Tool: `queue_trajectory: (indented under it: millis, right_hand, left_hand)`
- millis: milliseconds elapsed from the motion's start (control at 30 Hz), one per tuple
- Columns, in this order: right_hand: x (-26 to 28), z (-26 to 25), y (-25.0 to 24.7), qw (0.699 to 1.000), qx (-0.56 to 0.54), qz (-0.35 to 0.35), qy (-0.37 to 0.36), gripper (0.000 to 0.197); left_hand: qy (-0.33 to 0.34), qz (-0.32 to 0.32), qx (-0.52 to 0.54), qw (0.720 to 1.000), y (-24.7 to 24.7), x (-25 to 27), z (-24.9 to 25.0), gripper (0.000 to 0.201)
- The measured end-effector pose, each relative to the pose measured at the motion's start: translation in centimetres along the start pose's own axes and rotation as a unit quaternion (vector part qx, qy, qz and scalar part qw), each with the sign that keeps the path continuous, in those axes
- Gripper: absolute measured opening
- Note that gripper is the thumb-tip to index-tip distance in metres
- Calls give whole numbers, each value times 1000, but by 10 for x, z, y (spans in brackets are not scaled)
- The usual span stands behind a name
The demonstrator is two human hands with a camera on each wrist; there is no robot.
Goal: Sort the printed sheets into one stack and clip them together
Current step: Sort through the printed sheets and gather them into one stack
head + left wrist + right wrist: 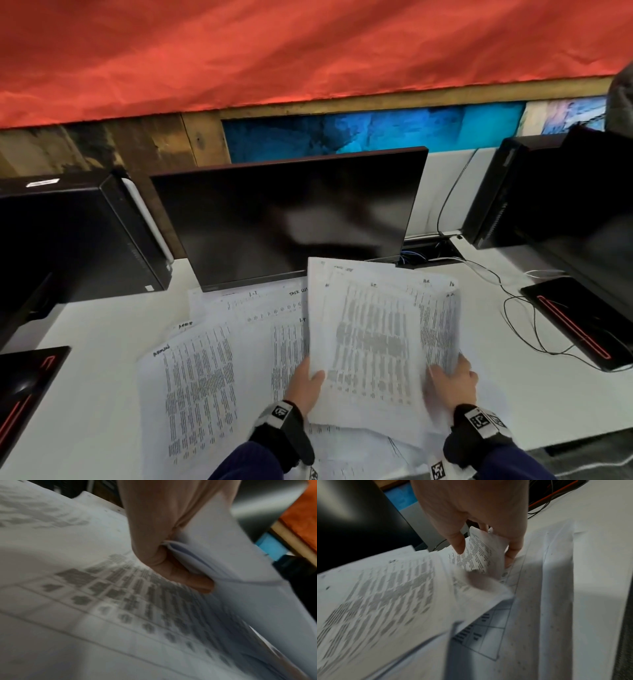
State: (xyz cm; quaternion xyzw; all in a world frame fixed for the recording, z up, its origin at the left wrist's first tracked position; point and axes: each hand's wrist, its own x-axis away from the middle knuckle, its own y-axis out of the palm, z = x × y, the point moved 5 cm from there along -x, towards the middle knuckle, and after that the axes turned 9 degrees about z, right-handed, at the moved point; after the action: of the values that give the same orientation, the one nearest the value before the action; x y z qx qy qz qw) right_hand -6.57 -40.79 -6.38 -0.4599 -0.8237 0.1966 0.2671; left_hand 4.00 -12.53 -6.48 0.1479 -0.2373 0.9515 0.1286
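I hold a loose bundle of printed sheets (370, 339) lifted off the white desk (99, 329) in front of the dark monitor (284, 219). My left hand (306, 380) grips its lower left edge, thumb on top; in the left wrist view the left hand (171, 563) pinches the sheets' (223, 555) folded edge. My right hand (452, 380) grips the bundle's right side; in the right wrist view the right hand (482, 545) has its thumb and fingers around curled sheet edges (479, 555). More printed sheets (198, 380) lie spread on the desk. No clip is visible.
Black computer towers stand at the left (75, 233) and right (534, 192). Cables (520, 308) trail across the desk at the right beside a monitor base with a red line (575, 325). Another base (24, 387) lies at the left edge. A red cloth (308, 51) hangs behind.
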Motion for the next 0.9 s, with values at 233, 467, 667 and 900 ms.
queue_trajectory:
  millis: [233,467,667,900]
  right_hand:
    - [-7,9,5,995,-52,-18,85,38]
    - [17,-39,-38,977,-99,175,-69,29]
    - [14,-53,-67,935,-307,175,-36,33]
    - [57,0,16,969,-223,-18,101,42]
  left_hand:
    - [-68,0,126,990,-49,1,-48,42]
    - [-111,40,180,976,-58,5,-74,44]
    - [-130,45,165,977,-62,12,-72,44]
    - [-220,47,217,950,-60,14,-71,63]
